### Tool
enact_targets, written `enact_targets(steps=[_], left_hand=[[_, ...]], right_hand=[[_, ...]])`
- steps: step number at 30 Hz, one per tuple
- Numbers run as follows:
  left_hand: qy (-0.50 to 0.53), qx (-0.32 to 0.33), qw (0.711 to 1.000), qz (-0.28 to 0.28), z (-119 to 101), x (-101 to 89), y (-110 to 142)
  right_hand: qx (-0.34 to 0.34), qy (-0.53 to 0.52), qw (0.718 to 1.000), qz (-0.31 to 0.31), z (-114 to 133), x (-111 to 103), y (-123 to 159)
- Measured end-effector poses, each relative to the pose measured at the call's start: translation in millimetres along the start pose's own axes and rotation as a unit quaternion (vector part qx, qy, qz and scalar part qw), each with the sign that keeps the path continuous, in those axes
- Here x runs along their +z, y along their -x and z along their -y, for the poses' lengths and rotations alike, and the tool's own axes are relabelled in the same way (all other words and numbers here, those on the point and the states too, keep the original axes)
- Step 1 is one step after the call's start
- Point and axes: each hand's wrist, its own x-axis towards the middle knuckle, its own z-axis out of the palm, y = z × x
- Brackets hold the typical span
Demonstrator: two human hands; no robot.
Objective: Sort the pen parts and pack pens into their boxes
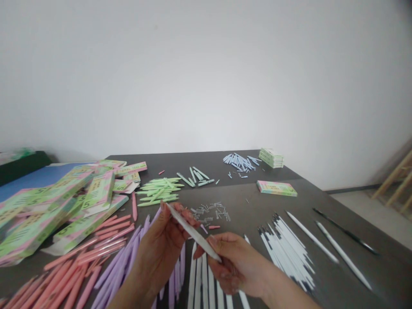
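A slim white pen lies slanted between my two hands above the table. My left hand is closed around its upper left end, thumb along the side. Lower right, my right hand pinches the other end between thumb and fingers. Under my hands lie several white pen barrels in a row, with purple barrels to their left. Just beyond are small springs and clear bits and a small pink piece. Right of my right hand is a fan of white refills with dark tips.
Pink barrels and a heap of printed boxes fill the left. Green barrels and light blue parts lie farther back. A flat box, stacked boxes, a black pen and white pens are right.
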Motion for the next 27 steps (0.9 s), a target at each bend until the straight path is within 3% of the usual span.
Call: enact_targets(steps=[8,17,22,24,25,27], left_hand=[[-0.089,0.047,0.989,-0.107,-2.5,-2.8,-5.9],[-0.138,0.040,0.981,-0.133,3.5,-6.1,-5.9],[-0.147,0.042,0.978,-0.142,5.6,-7.4,-7.6],[-0.143,0.043,0.977,-0.151,6.7,-6.7,-7.1],[-0.138,0.043,0.977,-0.156,7.1,-6.4,-7.1],[-0.122,0.045,0.977,-0.169,7.8,-6.2,-7.4]], right_hand=[[0.014,0.012,0.999,-0.049,-1.7,-2.6,-0.8],[0.061,0.014,0.996,-0.056,5.0,1.7,1.3],[0.022,0.073,0.992,-0.099,0.7,1.1,-2.9],[-0.005,0.175,0.972,-0.158,-2.4,2.2,-4.5],[-0.028,0.250,0.948,-0.195,-4.1,3.0,-4.9],[-0.101,0.418,0.865,-0.258,-7.2,4.4,-4.6]])
